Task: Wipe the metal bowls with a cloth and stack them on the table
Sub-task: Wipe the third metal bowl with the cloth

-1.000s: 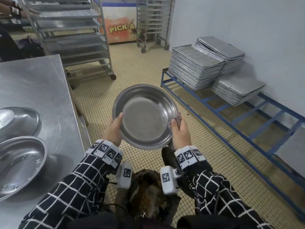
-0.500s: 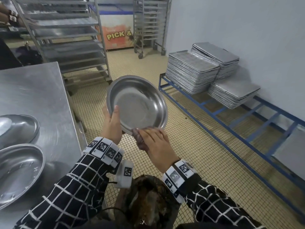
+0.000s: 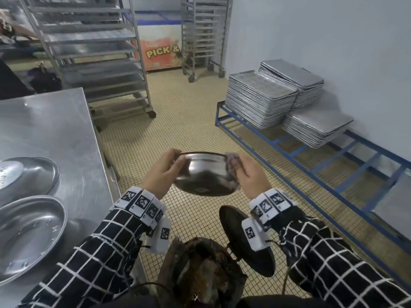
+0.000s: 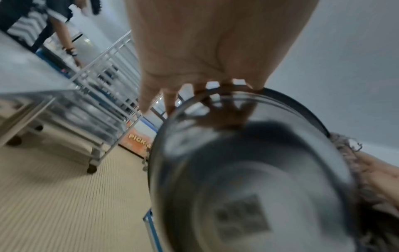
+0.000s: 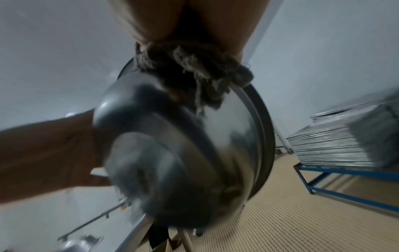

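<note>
Fingers of my left hand [image 3: 163,172] curled over the steel bowl's [image 3: 203,174] rim while my right hand [image 3: 250,176] pinched the cloth [image 3: 231,160] opposite, having flipped the bowl bottom-towards-me beyond the table's [image 3: 44,130] edge, so the underside probably came next.

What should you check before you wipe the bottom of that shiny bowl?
1. Left hand grips the bowl by its rim: ok.
2. Right hand holds the cloth against the bowl's other edge: ok.
3. Bowl's underside faces the person, ready to wipe: ok.
4. Underside is already clean: cannot tell, it only shows dark reflections.
5. Table has bare room beside the two bowls lying there: ok.
6. Cloth is clean enough to wipe with: cannot tell, it is bunched and blurred.
</note>
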A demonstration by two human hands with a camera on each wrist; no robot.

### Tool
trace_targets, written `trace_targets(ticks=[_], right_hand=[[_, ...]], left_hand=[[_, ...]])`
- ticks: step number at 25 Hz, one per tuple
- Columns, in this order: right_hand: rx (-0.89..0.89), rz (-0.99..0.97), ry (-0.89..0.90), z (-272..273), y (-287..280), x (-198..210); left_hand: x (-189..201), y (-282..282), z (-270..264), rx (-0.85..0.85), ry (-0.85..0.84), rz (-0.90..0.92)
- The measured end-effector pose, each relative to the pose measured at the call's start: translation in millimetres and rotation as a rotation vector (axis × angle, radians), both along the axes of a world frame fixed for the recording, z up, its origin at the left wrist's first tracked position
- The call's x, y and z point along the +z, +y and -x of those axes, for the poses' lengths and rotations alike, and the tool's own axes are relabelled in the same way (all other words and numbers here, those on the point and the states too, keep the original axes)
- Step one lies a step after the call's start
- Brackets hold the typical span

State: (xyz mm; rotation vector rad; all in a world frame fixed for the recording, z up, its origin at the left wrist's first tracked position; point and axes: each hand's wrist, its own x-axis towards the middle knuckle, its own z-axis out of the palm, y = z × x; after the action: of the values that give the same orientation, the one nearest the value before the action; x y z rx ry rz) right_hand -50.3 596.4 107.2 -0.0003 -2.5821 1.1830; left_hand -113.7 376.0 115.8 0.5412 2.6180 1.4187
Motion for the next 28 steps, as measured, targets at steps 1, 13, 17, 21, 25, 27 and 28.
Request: trace_targets(ticks=[1, 13, 17, 21, 25, 27, 28], right_hand=[[-0.011, 0.042, -0.026, 1.8, 7.9, 0.0], [-0.186, -0.036, 0.015, 0.3, -13.3, -57.2], [-0.005, -0.086, 0.09, -19.1, -52.1, -74.8], [0.034, -0.293, 0.15, -6.3, -74.0, -64.3], [-0.108, -0.206, 0.147, 26.9, -54.1, -42.1], [-0.133, -0.148, 0.138, 29.8, -37.1, -46.4], [-0.121, -0.106, 0.112, 25.9, -31.2, -52.2]], left_hand=[[1.9, -3.5, -0.5, -0.057, -0.011, 0.019], [-13.7, 11.3, -11.0, 0.263, -0.13, -0.254], [-11.9, 15.2, -10.3, 0.388, -0.165, -0.384], [-12.8, 16.6, -10.1, 0.372, -0.15, -0.383], [-4.2, 17.4, -12.7, 0.336, -0.182, -0.429], [-2.0, 14.6, -11.1, 0.364, -0.18, -0.457], [-1.6, 13.3, -10.0, 0.383, -0.185, -0.475]])
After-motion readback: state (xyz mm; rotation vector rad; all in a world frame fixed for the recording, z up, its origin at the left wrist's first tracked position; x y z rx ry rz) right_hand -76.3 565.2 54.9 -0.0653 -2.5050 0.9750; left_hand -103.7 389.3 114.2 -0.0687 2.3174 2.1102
